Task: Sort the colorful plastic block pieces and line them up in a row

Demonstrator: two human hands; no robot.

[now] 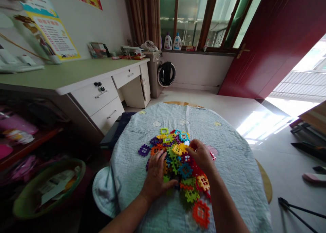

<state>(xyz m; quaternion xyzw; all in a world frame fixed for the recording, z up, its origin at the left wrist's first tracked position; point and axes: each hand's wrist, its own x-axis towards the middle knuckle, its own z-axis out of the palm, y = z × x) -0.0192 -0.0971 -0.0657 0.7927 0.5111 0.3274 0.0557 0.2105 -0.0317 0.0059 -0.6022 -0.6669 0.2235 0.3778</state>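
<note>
Your left hand [155, 178] lies flat and open on the heap of colourful plastic building tiles [184, 170], and your right hand [201, 155] curls down onto its upper right side; whether it grips a tile, you can't tell. The heap sits at lower centre on a pale blue quilted cloth [229, 158] covering a round wooden table [265, 182]. A green-topped desk [63, 73] runs along the upper left.
</note>
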